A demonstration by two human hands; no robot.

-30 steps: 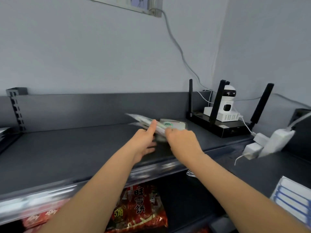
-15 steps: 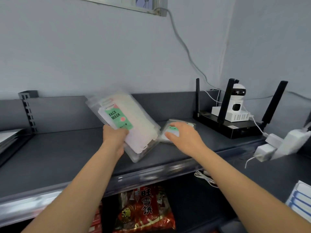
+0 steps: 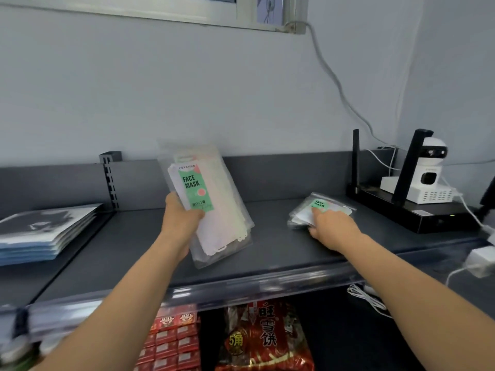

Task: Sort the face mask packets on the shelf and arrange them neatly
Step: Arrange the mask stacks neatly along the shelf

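My left hand (image 3: pixel 179 218) grips a small bunch of clear face mask packets (image 3: pixel 214 207) with a green FACE MASK label, held nearly upright above the dark shelf (image 3: pixel 134 245). A second face mask packet (image 3: pixel 321 210) with a green label lies flat on the shelf to the right. My right hand (image 3: pixel 332 228) rests on its near edge, a fingertip touching the label and the thumb at the packet's front edge.
A stack of flat packets (image 3: pixel 45 231) lies on the neighbouring shelf at the left. A black router (image 3: pixel 412 210) with antennas and a white camera (image 3: pixel 428 178) stand at the right, with white chargers (image 3: pixel 479 258) and cables. Red snack bags (image 3: pixel 265 336) fill the shelf below.
My left hand has lifted the packets off the shelf, turned them upright with the label towards me and carried them left. My right hand stays on the flat packet.
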